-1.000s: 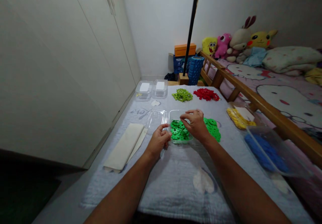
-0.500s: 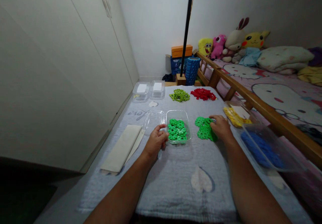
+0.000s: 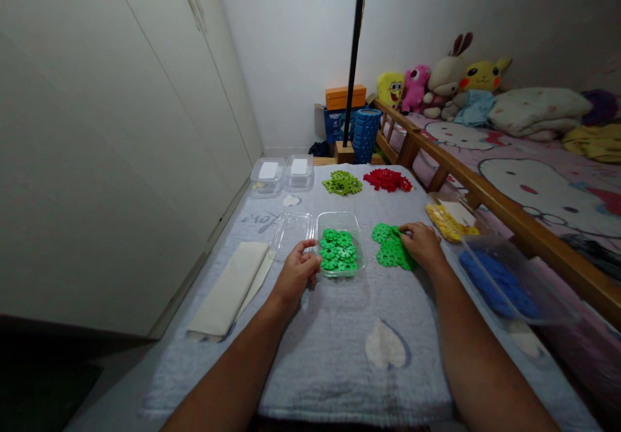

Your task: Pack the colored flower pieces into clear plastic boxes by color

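My left hand (image 3: 297, 270) is closed at the left rim of a clear plastic container (image 3: 361, 240), thumb and fingers against its wall. Inside lie several green snowflake discs (image 3: 338, 251), toothed and flat. To the container's right, a loose pile of the same green discs (image 3: 389, 251) rests on the cloth. My right hand (image 3: 423, 246) is at that pile's right side, its fingers bent and pinched onto a disc; the palm hides part of the pile. A clear lid (image 3: 292, 235) lies left of the container, beyond my left hand.
Lime-green pieces (image 3: 342, 183) and red pieces (image 3: 387, 180) lie in heaps at the back. Two lidded boxes (image 3: 268, 176) stand back left. A folded beige cloth (image 3: 228, 290) lies left. Boxes of yellow pieces (image 3: 449, 222) and blue pieces (image 3: 495, 283) sit right, beside the wooden bed rail (image 3: 466, 183).
The whole view has shifted slightly left. My right hand's fingers have moved a little over the green pile; my left hand stays at the container's rim.
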Motion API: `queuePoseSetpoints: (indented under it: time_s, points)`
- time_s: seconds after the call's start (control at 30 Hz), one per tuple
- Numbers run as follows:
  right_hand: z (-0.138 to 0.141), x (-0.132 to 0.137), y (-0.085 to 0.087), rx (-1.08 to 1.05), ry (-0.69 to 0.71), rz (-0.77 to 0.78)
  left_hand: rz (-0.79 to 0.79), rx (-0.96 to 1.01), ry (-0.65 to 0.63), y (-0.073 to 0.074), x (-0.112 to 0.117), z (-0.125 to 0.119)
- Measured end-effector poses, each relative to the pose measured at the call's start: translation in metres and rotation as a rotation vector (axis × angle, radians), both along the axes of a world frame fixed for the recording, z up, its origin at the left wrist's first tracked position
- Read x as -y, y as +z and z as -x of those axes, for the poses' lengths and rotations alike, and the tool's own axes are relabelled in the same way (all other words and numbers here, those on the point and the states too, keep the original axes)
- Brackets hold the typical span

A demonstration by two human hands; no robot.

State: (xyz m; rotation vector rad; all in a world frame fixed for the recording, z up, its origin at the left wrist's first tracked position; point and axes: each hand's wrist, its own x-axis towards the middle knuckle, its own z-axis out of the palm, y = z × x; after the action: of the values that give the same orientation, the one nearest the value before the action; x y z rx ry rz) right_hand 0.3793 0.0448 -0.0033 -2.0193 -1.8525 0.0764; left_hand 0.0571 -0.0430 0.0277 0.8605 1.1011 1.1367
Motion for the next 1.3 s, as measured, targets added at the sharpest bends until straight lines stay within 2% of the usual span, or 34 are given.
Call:
queuePoseSetpoints:
  time_s: [0.13, 0.23, 0.37, 0.5, 0.57, 0.67, 0.83, 0.93, 1.0, 1.13, 1.2, 1.3]
  points:
    - [0.001, -0.002, 0.0, -0.047, -0.038, -0.158, -0.004, 0.001, -0.007, 0.0, 0.0, 0.0]
    - [0.007, -0.001, 0.009, -0.122, -0.039, -0.345, 0.003, 0.006, -0.001, 0.001, 0.0, 0.0]
    - [0.036, 0.011, 0.034, -0.323, 0.121, -0.556, 0.002, 0.017, 0.001, 0.002, 0.0, 0.0]
    - [0.08, 0.032, 0.054, -0.394, 0.365, -0.54, 0.002, 0.021, -0.007, 0.0, 0.0, 0.0]
    - [0.097, 0.039, 0.057, -0.367, 0.456, -0.504, -0.003, 0.018, -0.002, -0.001, 0.0, 0.0]
    - [0.112, 0.043, 0.055, -0.291, 0.502, -0.473, -0.011, 0.018, -0.002, -0.002, 0.0, 0.0]
    - [0.121, 0.034, 0.044, -0.211, 0.427, -0.483, -0.001, 0.026, -0.006, -0.001, 0.001, 0.0]
    - [0.116, 0.029, 0.041, -0.21, 0.395, -0.463, -0.002, 0.018, -0.003, -0.001, 0.001, 0.0]
    - [0.106, 0.027, 0.041, -0.239, 0.349, -0.458, -0.001, 0.012, 0.001, -0.001, 0.001, 0.0]
    - [0.073, 0.016, 0.038, -0.27, 0.156, -0.482, 0.0, 0.012, 0.007, -0.001, 0.001, 0.0]
    - [0.057, 0.01, 0.033, -0.263, 0.068, -0.475, -0.005, 0.006, 0.012, -0.001, 0.001, 0.0]
    - [0.044, 0.003, 0.02, -0.203, -0.002, -0.382, -0.001, 0.011, 0.012, 0.0, 0.001, 0.0]
